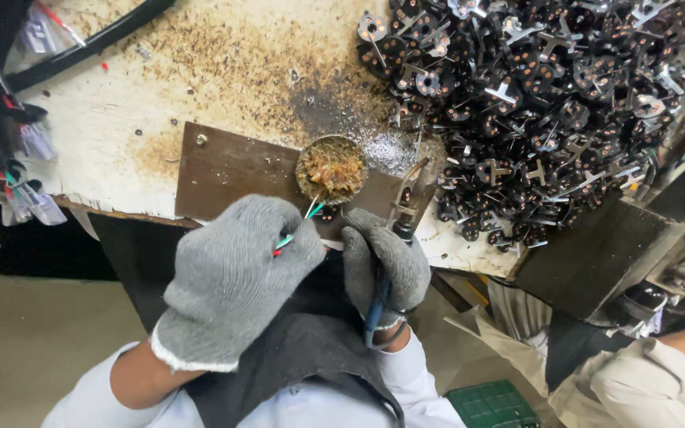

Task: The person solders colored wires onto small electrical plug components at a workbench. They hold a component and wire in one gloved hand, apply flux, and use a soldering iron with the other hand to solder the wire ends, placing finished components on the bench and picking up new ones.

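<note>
Upper right: big pile of black round parts with metal tabs on the stained bench. Centre: brown plate carrying a small tin of amber paste. Lower centre: left hand, grey glove, fingers closed, pinching thin coloured wires whose tips sit at the tin's edge. Wires look light, floppy; best gripped near the ends. Right hand, fist closed around a soldering iron.
</note>
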